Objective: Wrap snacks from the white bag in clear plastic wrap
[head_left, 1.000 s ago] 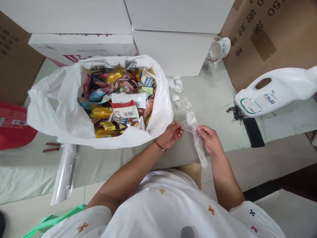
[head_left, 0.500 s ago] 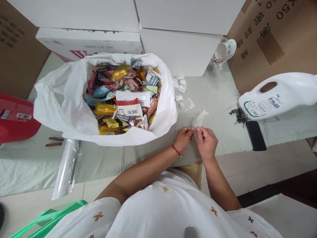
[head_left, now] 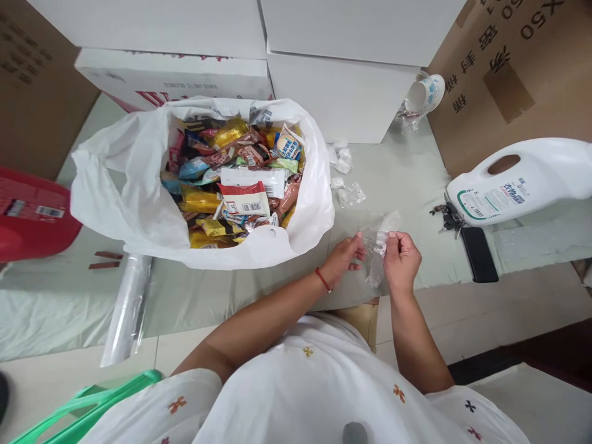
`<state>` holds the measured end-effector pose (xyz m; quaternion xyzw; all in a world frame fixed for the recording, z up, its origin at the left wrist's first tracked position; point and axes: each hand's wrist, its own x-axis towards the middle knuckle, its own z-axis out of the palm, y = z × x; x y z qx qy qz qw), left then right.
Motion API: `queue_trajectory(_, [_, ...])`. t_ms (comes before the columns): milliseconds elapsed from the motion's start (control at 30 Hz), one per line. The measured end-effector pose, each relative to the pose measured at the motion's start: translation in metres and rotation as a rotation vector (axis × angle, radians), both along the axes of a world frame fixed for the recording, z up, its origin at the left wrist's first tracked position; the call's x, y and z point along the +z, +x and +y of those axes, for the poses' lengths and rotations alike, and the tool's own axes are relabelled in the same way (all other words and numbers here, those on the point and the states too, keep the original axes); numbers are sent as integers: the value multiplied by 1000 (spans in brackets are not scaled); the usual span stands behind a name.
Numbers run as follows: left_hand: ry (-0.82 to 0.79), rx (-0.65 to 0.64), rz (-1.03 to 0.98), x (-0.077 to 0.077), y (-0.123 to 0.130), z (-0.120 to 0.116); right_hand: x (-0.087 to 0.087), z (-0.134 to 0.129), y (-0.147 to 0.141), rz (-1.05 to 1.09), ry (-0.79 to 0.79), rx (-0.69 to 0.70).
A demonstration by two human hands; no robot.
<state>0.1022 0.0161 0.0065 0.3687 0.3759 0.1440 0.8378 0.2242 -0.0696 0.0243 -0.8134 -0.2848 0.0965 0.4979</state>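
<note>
A crumpled clear plastic bag (head_left: 377, 246) is stretched between my two hands, low over the table's near edge. My left hand (head_left: 346, 258), with a red cord at the wrist, pinches its left side between thumb and finger. On the other side my right hand (head_left: 401, 259) grips the bag with curled fingers. Small crumpled clear bags (head_left: 350, 195) lie on the cloth just beyond my hands. To the left stands a large white plastic bag (head_left: 314, 203), wide open and full of wrapped snacks (head_left: 245, 198).
White boxes (head_left: 342, 92) line the back. At right are a white jug (head_left: 522, 182), keys (head_left: 448, 217), a black phone (head_left: 480, 254) and paper cups (head_left: 428, 92) by a cardboard box (head_left: 509, 92). A plastic film roll (head_left: 124, 308) and red container (head_left: 37, 216) lie left.
My hands have moved apart, the right one shifting rightward. The clear plastic bag between them is now spread wider and hangs lower toward me.
</note>
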Motion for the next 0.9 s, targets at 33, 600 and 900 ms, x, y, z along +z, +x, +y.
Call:
queue_trajectory(33, [27, -6, 3, 0, 2, -4, 1, 1, -3, -23, -3, 3])
queue_trajectory(600, [172, 164, 42, -11, -3, 0, -11, -6, -6, 742, -42, 139])
queue_trajectory(900, [306, -24, 274, -2, -15, -1, -6, -9, -11, 370, 44, 63])
